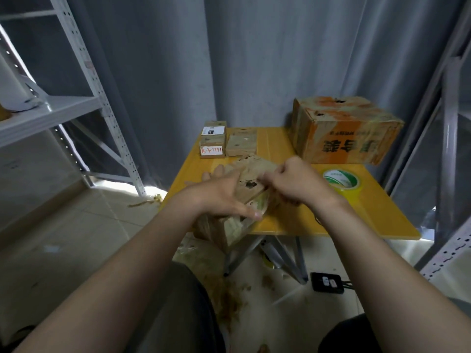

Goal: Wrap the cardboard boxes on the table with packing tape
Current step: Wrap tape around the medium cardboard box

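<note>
In the head view, a worn box (252, 171) lies at the near edge of the yellow table (277, 146), partly over the edge and tilted toward the person. The left hand (221, 197) lies flat on its left part. The fingers are straight and spread, the thumb reaches along the near side, and it presses the box down without gripping it. The right hand (298, 184) is at the right part of the top face with its fingers curled. They seem to pinch something on the box's surface, but the picture is too blurred to tell if it is a tape end or a torn flap.

The tape roll (341, 180) lies flat on the table just to the right of the right hand, and no hand touches it. At the back right stands a large orange box (346, 131). At the back left stand several small boxes (212, 140), two of them with white labels.

I judge that the step in hand is preparing or smoothing this one box, and that the taping itself is not running now, because the roll is free. The next move probably asks the right hand to let go and take the roll while the left hand holds the box steady. As the box hangs over the edge, it may slip if the pressure is released.
</note>
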